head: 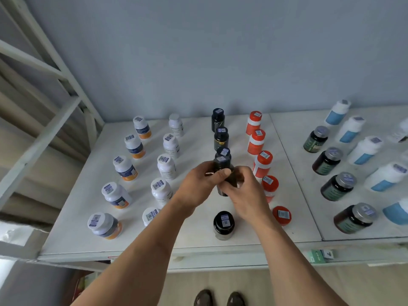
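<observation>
The left hand (198,186), from 9 o'clock, and the right hand (245,195), from 4 o'clock, both curl round a black bottle (221,166). They hold it upright over the black row's (221,138) gap, probably to seat it in line. The front bottle (223,224) stands at 6 o'clock.

Five white bottles with orange-banded labels (124,168) stood in the leftmost column on the desk (72,228). Five white bottles with pale labels (166,166) made the next column. There were five black bottles (221,138), counting the held black bottle (221,162) between two hands, the left hand (198,186) and the right hand (245,193). Five red bottles (257,142) followed. Further right stood four dark bottles with grey lids (327,162) and five white bottles with blue labels (364,151). More bottles at the far right edge were too cropped to count. Two shoes (204,298) showed below.
</observation>
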`<act>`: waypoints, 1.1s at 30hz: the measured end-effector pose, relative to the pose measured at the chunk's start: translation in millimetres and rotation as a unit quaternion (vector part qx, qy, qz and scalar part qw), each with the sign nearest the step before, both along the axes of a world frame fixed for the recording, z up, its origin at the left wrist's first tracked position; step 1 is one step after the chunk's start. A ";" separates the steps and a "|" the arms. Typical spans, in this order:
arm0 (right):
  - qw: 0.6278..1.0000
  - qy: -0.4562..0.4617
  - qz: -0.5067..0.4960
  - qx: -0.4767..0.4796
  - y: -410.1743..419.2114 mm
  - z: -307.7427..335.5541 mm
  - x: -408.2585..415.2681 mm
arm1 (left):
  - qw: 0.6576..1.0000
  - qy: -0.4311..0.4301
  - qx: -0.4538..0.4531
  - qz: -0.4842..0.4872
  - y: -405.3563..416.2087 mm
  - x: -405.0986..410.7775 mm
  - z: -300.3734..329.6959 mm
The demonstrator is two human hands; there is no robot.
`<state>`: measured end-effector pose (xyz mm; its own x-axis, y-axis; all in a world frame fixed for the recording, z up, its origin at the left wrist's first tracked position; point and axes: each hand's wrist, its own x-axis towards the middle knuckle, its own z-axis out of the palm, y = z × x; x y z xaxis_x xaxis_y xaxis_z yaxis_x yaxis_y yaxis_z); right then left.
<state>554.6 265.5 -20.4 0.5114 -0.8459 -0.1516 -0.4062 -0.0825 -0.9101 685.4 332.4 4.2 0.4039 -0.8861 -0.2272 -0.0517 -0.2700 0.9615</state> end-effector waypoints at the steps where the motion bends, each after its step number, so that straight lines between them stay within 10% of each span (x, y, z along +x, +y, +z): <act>1: 1.000 -0.009 0.003 -0.007 1.9 5.1 -1.8 | 1.000 0.017 -0.014 -0.004 -1.8 2.1 4.4; 15: 0.997 -0.065 0.021 0.032 20.3 40.7 -9.5 | 0.977 0.180 -0.115 -0.029 0.2 13.6 26.0; 29: 0.996 -0.017 -0.015 -0.087 25.8 36.0 -5.4 | 0.982 0.157 -0.096 -0.051 -1.6 20.2 23.7; 33: 0.997 -0.063 0.030 0.017 19.4 38.9 -10.3 | 0.978 0.166 -0.110 -0.057 -1.6 21.2 25.5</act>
